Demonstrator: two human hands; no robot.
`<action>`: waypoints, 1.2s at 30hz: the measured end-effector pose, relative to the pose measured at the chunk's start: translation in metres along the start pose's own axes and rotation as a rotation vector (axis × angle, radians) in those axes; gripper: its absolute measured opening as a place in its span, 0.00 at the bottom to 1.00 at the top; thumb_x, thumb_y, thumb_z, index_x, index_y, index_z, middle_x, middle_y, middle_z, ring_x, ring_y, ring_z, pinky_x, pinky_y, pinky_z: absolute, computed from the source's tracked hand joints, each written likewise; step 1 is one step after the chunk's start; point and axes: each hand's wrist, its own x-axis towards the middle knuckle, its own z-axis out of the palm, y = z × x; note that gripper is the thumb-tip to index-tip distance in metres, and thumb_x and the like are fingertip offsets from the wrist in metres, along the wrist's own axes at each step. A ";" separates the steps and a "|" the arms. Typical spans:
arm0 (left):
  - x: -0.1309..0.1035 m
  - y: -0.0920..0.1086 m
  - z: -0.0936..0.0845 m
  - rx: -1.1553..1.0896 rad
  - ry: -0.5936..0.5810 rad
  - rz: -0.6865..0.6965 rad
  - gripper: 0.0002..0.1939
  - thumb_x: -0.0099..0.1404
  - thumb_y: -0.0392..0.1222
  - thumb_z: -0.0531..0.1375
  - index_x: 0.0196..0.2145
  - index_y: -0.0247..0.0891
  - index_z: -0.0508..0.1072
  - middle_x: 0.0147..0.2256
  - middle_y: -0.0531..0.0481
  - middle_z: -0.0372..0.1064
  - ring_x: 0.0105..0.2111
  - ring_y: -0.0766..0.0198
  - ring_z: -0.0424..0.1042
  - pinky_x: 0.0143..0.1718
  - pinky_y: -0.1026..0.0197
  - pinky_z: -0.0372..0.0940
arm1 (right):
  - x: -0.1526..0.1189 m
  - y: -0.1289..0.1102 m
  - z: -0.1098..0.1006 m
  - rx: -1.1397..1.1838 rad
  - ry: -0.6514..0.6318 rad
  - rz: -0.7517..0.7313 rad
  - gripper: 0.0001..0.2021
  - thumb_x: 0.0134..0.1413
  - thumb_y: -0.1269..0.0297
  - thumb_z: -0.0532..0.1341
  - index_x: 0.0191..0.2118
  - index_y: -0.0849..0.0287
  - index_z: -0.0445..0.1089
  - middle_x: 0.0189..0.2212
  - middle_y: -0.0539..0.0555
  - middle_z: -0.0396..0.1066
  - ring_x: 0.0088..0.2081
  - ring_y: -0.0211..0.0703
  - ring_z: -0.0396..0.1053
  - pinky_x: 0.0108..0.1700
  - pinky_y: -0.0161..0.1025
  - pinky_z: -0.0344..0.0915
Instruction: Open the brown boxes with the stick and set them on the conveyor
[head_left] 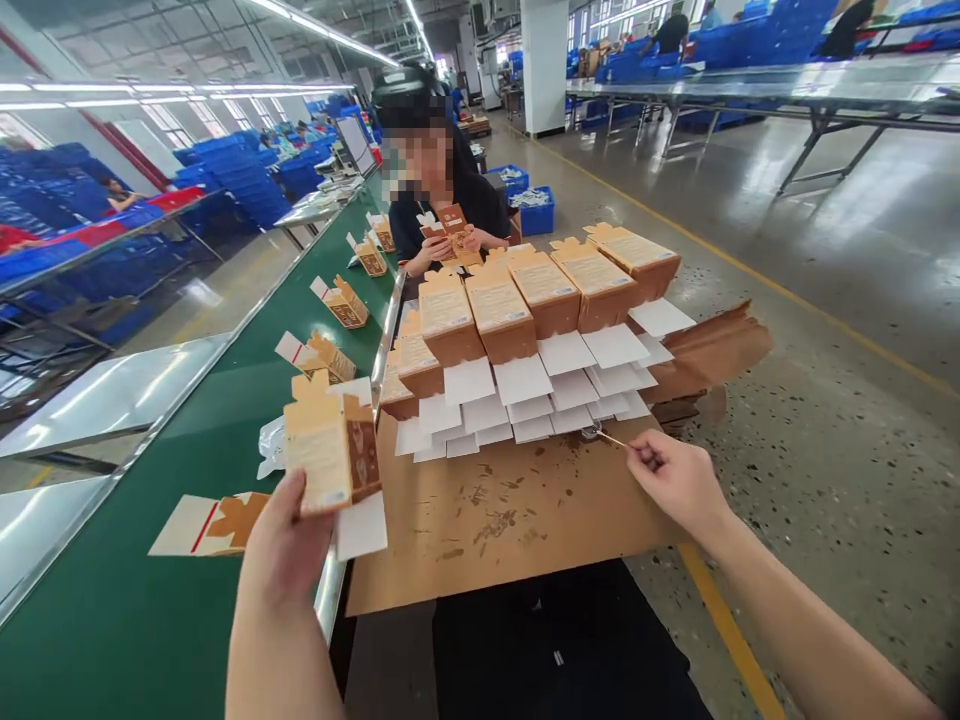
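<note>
My left hand grips an orange-brown carton by its lower end, with white flaps sticking out, above the edge of the green belt. My right hand pinches a thin stick whose far end reaches a small round item by the stacked boxes. Those stacked cartons lie in rows on a brown cardboard sheet, their white flaps pointing toward me. Dark smears mark the sheet between my hands.
More open cartons stand along the belt. Across the stack a person holds a carton. Brown paper juts out at the stack's right. Blue crates sit on the floor behind.
</note>
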 end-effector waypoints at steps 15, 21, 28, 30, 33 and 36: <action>-0.125 -0.112 0.029 -0.189 -0.142 -0.259 0.48 0.42 0.62 0.92 0.54 0.42 0.80 0.54 0.37 0.89 0.57 0.38 0.90 0.63 0.40 0.84 | 0.034 0.008 -0.002 -0.238 -0.161 -0.147 0.13 0.66 0.67 0.66 0.30 0.48 0.67 0.23 0.49 0.73 0.24 0.44 0.69 0.30 0.41 0.59; -0.123 -0.103 0.030 -0.154 -0.150 -0.265 0.47 0.46 0.61 0.91 0.55 0.43 0.78 0.55 0.37 0.88 0.58 0.38 0.90 0.65 0.38 0.83 | -0.069 -0.026 0.055 0.193 -0.178 -0.255 0.14 0.81 0.60 0.62 0.40 0.51 0.82 0.28 0.51 0.82 0.25 0.44 0.78 0.29 0.38 0.72; -0.127 -0.099 0.038 -0.150 -0.103 -0.187 0.48 0.45 0.64 0.91 0.56 0.43 0.78 0.53 0.37 0.88 0.56 0.38 0.91 0.63 0.36 0.84 | -0.118 -0.075 0.137 0.239 -0.373 -0.399 0.16 0.74 0.77 0.60 0.34 0.50 0.67 0.24 0.43 0.69 0.24 0.39 0.65 0.31 0.38 0.57; -0.128 -0.099 0.039 -0.148 -0.110 -0.171 0.48 0.46 0.63 0.91 0.57 0.43 0.77 0.53 0.38 0.88 0.55 0.38 0.91 0.62 0.36 0.85 | -0.114 -0.073 0.138 0.217 -0.366 -0.383 0.17 0.73 0.77 0.59 0.33 0.50 0.65 0.25 0.43 0.68 0.25 0.38 0.65 0.32 0.38 0.56; -0.132 -0.102 0.040 -0.141 -0.138 -0.148 0.48 0.49 0.60 0.90 0.59 0.45 0.74 0.56 0.38 0.86 0.57 0.39 0.90 0.63 0.37 0.84 | -0.106 -0.065 0.129 0.236 -0.326 -0.325 0.16 0.75 0.73 0.59 0.32 0.50 0.66 0.24 0.44 0.69 0.24 0.39 0.66 0.31 0.36 0.59; -0.143 -0.107 0.045 -0.100 -0.153 -0.079 0.48 0.50 0.56 0.89 0.59 0.47 0.69 0.57 0.39 0.84 0.60 0.41 0.89 0.66 0.39 0.83 | -0.099 -0.057 0.113 0.255 -0.286 -0.251 0.16 0.78 0.67 0.60 0.32 0.49 0.70 0.24 0.47 0.72 0.25 0.41 0.70 0.31 0.36 0.65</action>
